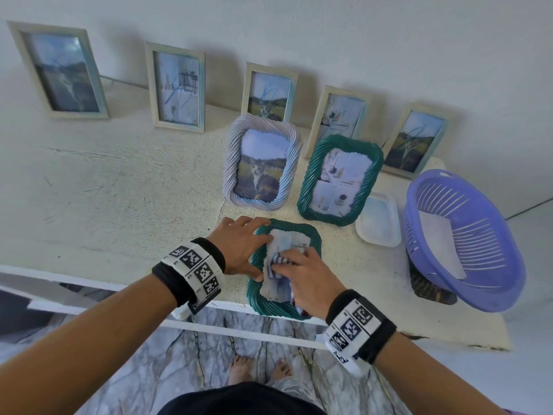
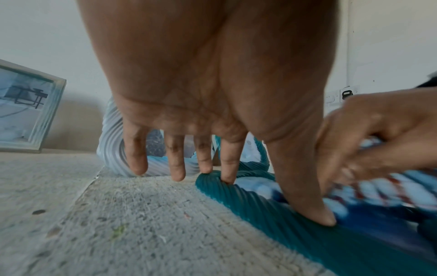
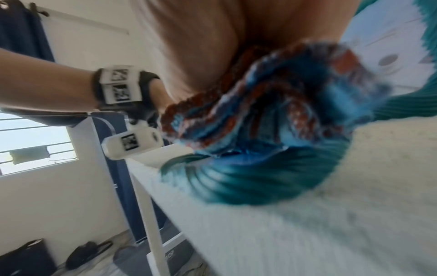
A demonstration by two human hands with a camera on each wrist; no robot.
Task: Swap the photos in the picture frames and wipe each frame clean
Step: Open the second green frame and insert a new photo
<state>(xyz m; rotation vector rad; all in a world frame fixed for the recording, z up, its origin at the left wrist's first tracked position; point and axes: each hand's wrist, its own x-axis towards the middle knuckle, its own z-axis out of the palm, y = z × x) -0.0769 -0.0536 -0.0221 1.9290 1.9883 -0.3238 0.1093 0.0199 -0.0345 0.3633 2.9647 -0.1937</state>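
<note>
A teal twisted-rim frame [image 1: 314, 235] lies flat at the table's near edge, also seen in the left wrist view [image 2: 272, 211]. My left hand [image 1: 239, 244] presses on its left rim with straight, spread fingers [image 2: 230, 168]. My right hand [image 1: 305, 277] grips a bunched blue, white and red striped cloth [image 1: 276, 262] against the frame's glass; the cloth [image 3: 272, 104] fills the blurred right wrist view. Behind stand a lilac twisted frame [image 1: 232, 163] with a cat photo and a second teal frame [image 1: 372, 178] with an interior collage.
Several pale wooden frames [image 1: 176, 85] lean on the wall along the table's back. A white tray [image 1: 378, 223] and a purple slatted basket [image 1: 460, 235] holding paper sit at the right. A dark object [image 1: 431, 287] lies under the basket. Bare tabletop [image 1: 119, 190] spreads left.
</note>
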